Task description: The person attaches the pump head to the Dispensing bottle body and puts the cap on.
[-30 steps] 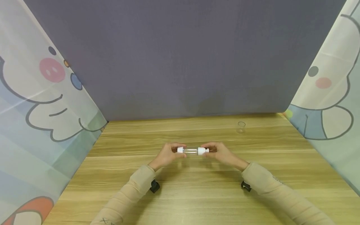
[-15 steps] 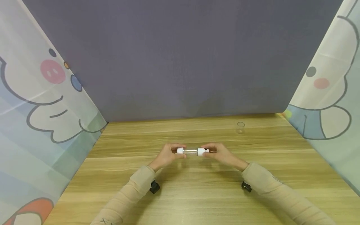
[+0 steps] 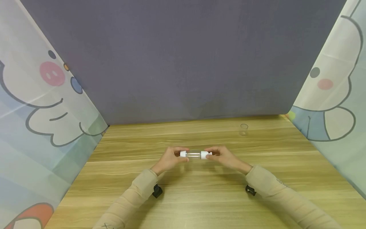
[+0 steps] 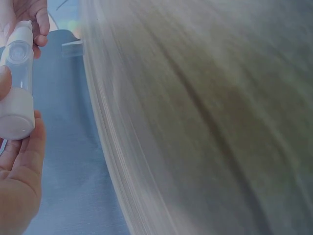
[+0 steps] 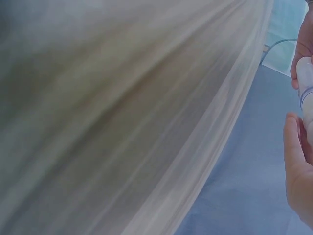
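Observation:
A small clear pump bottle lies sideways between both hands over the middle of the table. Its white base points left and its white pump head points right. My left hand pinches the base between thumb and fingers; in the left wrist view the base faces the camera. At the other end, my right hand pinches the white collar just beside the nozzle. The right wrist view catches only part of the bottle at its edge. Farther back on the right stands a clear, open-topped cup-like piece.
The wood-grain table ends at a dark grey panel at the back. Cartoon-print curtains close off the left and right sides. Black wrist devices hang under both sleeves.
Both hands keep their grip on the bottle, almost still. The head view has shifted very slightly; the clear piece stays where it was.

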A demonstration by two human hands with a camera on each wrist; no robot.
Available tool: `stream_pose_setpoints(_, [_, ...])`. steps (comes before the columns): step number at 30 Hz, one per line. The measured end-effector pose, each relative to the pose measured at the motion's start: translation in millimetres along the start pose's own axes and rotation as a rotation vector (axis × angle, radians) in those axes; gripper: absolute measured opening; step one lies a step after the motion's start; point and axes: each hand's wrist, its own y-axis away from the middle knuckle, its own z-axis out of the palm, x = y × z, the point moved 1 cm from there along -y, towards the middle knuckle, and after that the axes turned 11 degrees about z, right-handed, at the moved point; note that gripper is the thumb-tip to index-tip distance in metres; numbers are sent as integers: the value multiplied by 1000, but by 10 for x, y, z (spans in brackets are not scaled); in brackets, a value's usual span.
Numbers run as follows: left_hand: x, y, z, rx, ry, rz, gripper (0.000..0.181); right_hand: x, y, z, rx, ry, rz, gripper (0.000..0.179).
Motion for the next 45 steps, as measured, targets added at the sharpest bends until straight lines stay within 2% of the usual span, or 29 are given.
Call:
stream_pose_setpoints(13, [-8, -21, -17, -2, 13, -2, 37, -4, -16, -5, 12, -14, -23, 42])
stream_pose_setpoints(18, [13, -27, -29, -4, 27, -16, 37, -18, -13, -7, 15, -68, -29, 44])
stream_pose_setpoints(22, [-145, -73, -9, 2, 20, -25, 37, -39, 0, -9, 23, -120, -37, 41])
stream_pose_setpoints(26, [-324, -111, 13, 19, 10, -17, 38, -43, -2, -8, 36, -122, -37, 38])
stream_pose_setpoints(28, [-363, -115, 18, 27, 12, -13, 39, -37, -5, -4, 38, -117, -35, 37])
stream_pose_setpoints(40, [-379, -109, 21, 18, 16, 16, 39, 3, -17, 2, 23, -101, -39, 34])
stream_pose_setpoints(45, [-399, -91, 35, 22, 33, 11, 40, 21, -12, 8, 6, -82, -26, 35])
